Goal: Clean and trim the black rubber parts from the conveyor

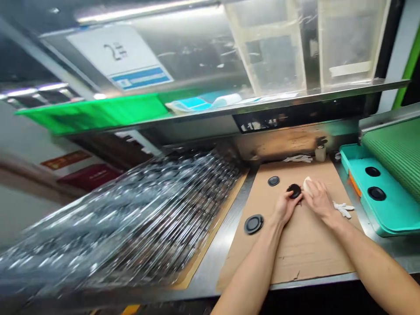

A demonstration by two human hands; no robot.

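Note:
Over the cardboard sheet (305, 245), my left hand (286, 205) pinches a small round black part (294, 190) between thumb and fingers. Just to its right, my right hand (317, 197) is closed on a white cloth (307, 183), close beside the black part; whether the cloth touches it I cannot tell. A small dark disc (273, 180) lies on the cardboard beyond my left hand. Nearer to my left forearm is a larger dark round part (253, 224). A white glove (344, 209) rests by my right wrist.
A large stack of clear plastic trays (157, 210) fills the left side. On the right, a turquoise bin (390, 214) holds two black round parts, beside a green conveyor belt (397, 148). A small bottle (320, 151) stands at the back. A metal shelf (210, 116) crosses above.

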